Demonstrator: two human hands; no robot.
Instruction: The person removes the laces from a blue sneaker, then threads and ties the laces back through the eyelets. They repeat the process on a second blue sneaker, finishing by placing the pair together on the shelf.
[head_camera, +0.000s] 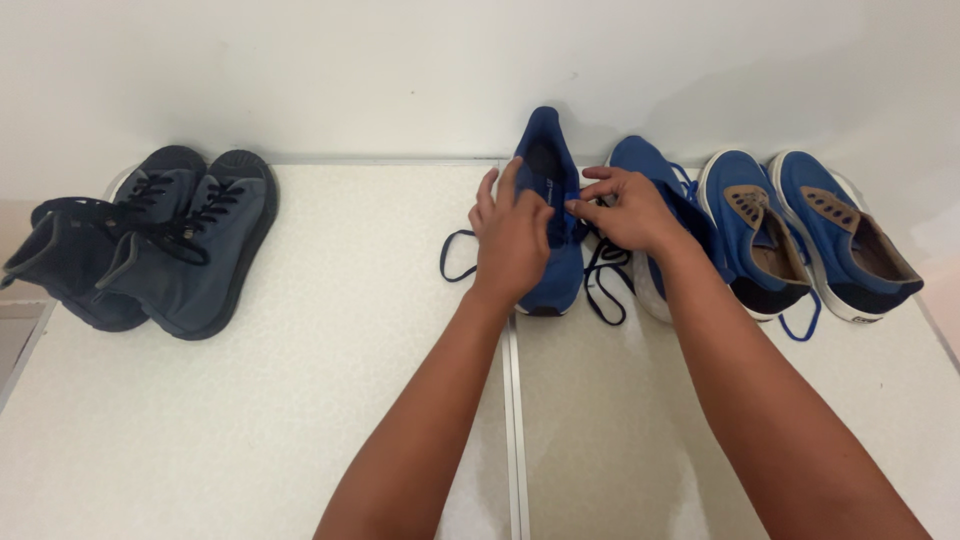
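Blue running shoe (548, 215) at table's (300, 400) far edge, laces (600, 280) loose, not yet tied. Left hand (512, 240) half-open on its tongue; right hand (625, 210) pinching lace. Partner shoe (660, 190) beside, also untied.

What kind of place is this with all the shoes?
Probably a home or a plain workroom: a white speckled table stands against a bare white wall, with three pairs of shoes lined up on it.

both arms reach forward, left hand (512, 240) and right hand (628, 212) close together, fingers pinching.
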